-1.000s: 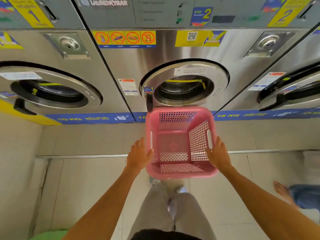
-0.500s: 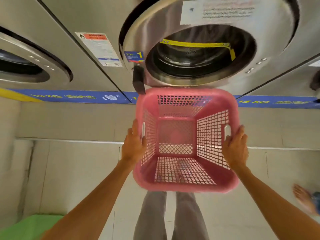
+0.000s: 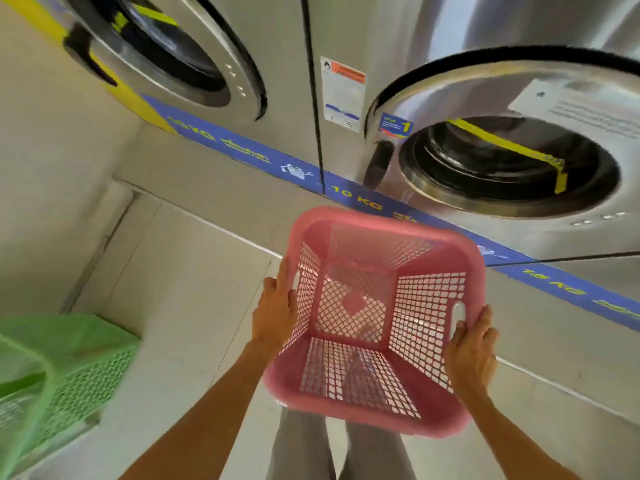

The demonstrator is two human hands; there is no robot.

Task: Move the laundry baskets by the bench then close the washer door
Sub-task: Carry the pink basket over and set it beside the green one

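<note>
The pink basket (image 3: 374, 320) hangs in the air between the person's two hands, low in front of the right-hand washer (image 3: 502, 161) and above the tiled floor (image 3: 194, 271). It is empty, apart from what seems to be a small label on its bottom. I judge it light: thin moulded plastic, mostly lattice holes, stiff enough to keep its box shape but likely to flex a little at the rim. It looks smooth, so somewhat slippery; the cut-out handle slots on opposite sides are the sensible places to hold it.

The left hand (image 3: 275, 313) lies against the left wall, fingers (image 3: 282, 271) reaching up toward the rim there; whether they hook over it I cannot tell. The right hand (image 3: 471, 344) grips the right wall just under its handle slot, fingers curled onto the rim.

Counting: two baskets in sight, the pink one and a green basket (image 3: 65, 368) at the lower left, blurred, apparently on the floor. Two washers show, the second at the upper left (image 3: 166, 46). No bench or desk is in view. Whether the right-hand washer's door is open I cannot tell.
</note>
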